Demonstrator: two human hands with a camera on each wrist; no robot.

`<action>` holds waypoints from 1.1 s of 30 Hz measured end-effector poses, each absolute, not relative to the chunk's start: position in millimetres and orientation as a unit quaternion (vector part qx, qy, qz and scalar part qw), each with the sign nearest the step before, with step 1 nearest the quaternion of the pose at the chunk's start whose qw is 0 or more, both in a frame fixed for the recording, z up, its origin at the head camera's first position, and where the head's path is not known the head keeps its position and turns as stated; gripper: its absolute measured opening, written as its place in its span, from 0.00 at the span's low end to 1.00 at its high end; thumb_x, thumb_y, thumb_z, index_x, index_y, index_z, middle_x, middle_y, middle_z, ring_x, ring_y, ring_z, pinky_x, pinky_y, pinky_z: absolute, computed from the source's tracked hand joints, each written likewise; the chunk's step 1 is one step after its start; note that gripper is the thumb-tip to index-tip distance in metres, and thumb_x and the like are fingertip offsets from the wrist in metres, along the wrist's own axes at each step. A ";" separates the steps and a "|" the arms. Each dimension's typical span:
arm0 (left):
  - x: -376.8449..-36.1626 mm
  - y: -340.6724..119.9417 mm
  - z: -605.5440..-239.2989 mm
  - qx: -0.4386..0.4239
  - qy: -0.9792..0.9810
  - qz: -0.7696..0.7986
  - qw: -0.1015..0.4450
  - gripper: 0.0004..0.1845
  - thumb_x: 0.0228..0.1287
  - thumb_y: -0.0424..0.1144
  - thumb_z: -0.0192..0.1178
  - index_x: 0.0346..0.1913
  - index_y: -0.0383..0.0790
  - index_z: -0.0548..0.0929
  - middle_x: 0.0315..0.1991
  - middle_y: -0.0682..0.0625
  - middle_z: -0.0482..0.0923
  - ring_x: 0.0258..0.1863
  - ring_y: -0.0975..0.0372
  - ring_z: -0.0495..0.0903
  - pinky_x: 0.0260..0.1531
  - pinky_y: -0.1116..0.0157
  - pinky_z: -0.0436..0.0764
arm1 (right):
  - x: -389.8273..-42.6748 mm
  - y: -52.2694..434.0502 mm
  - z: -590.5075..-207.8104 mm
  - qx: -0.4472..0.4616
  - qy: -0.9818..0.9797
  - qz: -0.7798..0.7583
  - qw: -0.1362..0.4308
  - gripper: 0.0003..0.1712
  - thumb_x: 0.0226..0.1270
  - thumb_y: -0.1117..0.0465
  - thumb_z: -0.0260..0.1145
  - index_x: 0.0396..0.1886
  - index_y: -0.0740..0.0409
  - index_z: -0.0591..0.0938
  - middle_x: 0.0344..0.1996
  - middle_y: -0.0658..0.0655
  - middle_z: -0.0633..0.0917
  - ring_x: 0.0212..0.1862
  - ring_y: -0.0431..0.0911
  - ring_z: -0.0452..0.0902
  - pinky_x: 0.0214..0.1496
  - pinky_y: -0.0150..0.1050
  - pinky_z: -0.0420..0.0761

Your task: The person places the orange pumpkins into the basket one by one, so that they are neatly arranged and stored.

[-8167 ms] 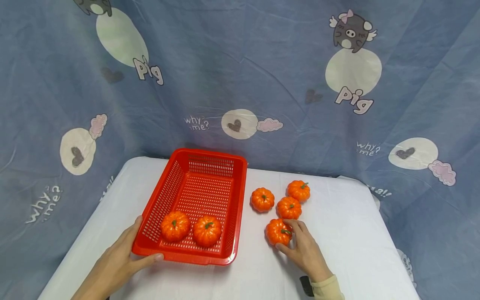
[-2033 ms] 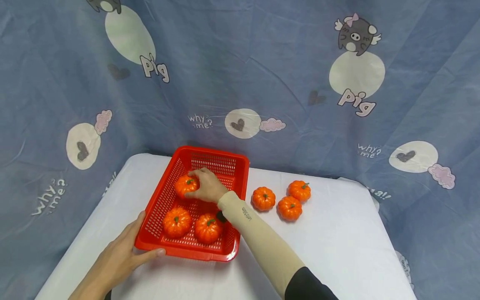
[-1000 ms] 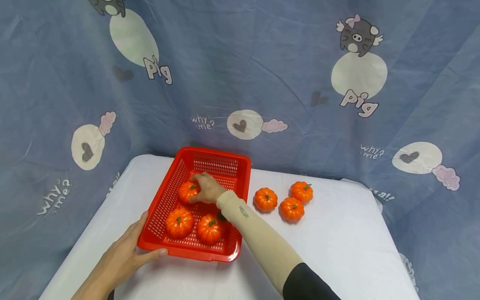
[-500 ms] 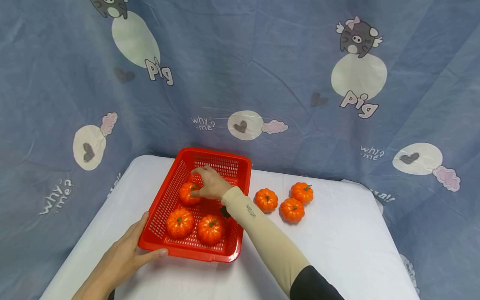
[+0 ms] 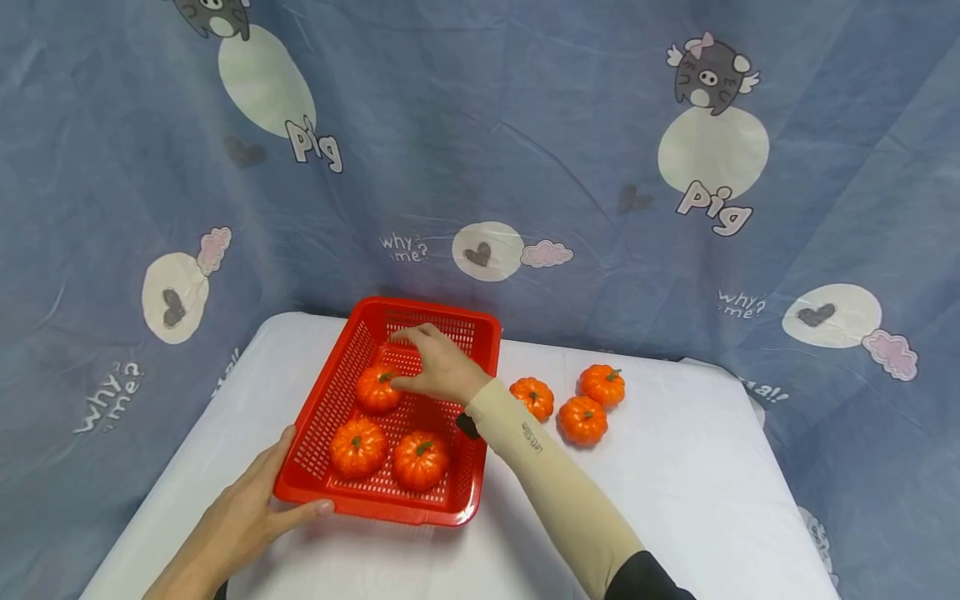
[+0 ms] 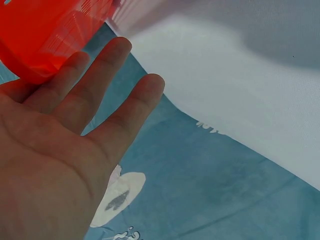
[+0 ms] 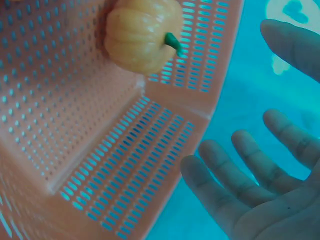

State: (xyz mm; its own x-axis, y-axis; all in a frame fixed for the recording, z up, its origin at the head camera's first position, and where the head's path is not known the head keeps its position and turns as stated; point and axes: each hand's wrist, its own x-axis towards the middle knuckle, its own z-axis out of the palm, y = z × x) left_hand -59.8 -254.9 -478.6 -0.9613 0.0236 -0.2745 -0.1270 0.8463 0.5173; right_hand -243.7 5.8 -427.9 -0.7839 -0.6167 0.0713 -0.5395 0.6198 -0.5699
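Observation:
A red mesh basket stands on the white table and holds three orange pumpkins. My right hand hovers over the basket's far half, fingers spread, just right of the far pumpkin and holding nothing. In the right wrist view that pumpkin lies on the basket floor, apart from my spread fingers. My left hand rests against the basket's near left corner, thumb along the front rim. Its fingers are straight beside the basket.
Three more orange pumpkins sit in a cluster on the table right of the basket. A blue cartoon-print cloth hangs behind and drapes round the table's edges.
My right hand carried a pumpkin from the table into the basket's far half, let it go, and has now lifted slightly up and right. The left hand stayed at the basket corner.

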 end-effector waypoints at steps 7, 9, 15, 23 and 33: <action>-59.2 -254.6 -478.5 -0.025 0.952 0.275 0.130 0.75 0.44 0.80 0.63 0.82 0.40 0.35 0.75 0.28 0.54 0.66 0.34 0.64 0.54 0.30 0.72 | -233.5 22.3 -414.9 -0.309 0.900 -0.304 0.042 0.42 0.59 0.46 0.78 0.72 0.49 0.73 0.67 0.56 0.72 0.66 0.49 0.71 0.70 0.43 0.72; -59.4 -254.5 -478.3 -0.026 0.952 0.275 0.129 0.75 0.44 0.80 0.63 0.82 0.40 0.35 0.75 0.28 0.54 0.66 0.34 0.64 0.54 0.30 0.72 | -232.0 27.2 -413.6 -0.307 0.901 -0.305 0.033 0.42 0.59 0.46 0.78 0.72 0.48 0.73 0.67 0.55 0.73 0.66 0.49 0.71 0.70 0.43 0.72; -60.1 -254.2 -479.0 -0.026 0.952 0.276 0.130 0.75 0.44 0.80 0.64 0.82 0.40 0.35 0.75 0.28 0.53 0.66 0.34 0.64 0.53 0.30 0.73 | -227.6 43.9 -415.1 -0.309 0.898 -0.312 0.010 0.41 0.60 0.46 0.77 0.71 0.47 0.73 0.66 0.54 0.73 0.66 0.47 0.71 0.68 0.42 0.74; -59.5 -254.6 -480.0 -0.030 0.951 0.278 0.132 0.75 0.44 0.80 0.64 0.82 0.41 0.35 0.75 0.28 0.53 0.67 0.33 0.64 0.54 0.29 0.71 | -213.2 60.5 -411.3 -0.309 0.894 -0.324 -0.024 0.41 0.59 0.49 0.79 0.71 0.51 0.73 0.66 0.54 0.73 0.64 0.47 0.72 0.66 0.43 0.76; -59.7 -254.4 -481.0 -0.036 0.950 0.278 0.139 0.75 0.44 0.80 0.64 0.82 0.42 0.34 0.75 0.28 0.53 0.67 0.33 0.63 0.53 0.28 0.71 | -191.2 80.4 -415.2 -0.299 0.886 -0.347 -0.065 0.40 0.60 0.49 0.78 0.70 0.50 0.74 0.66 0.52 0.74 0.66 0.46 0.71 0.68 0.44 0.75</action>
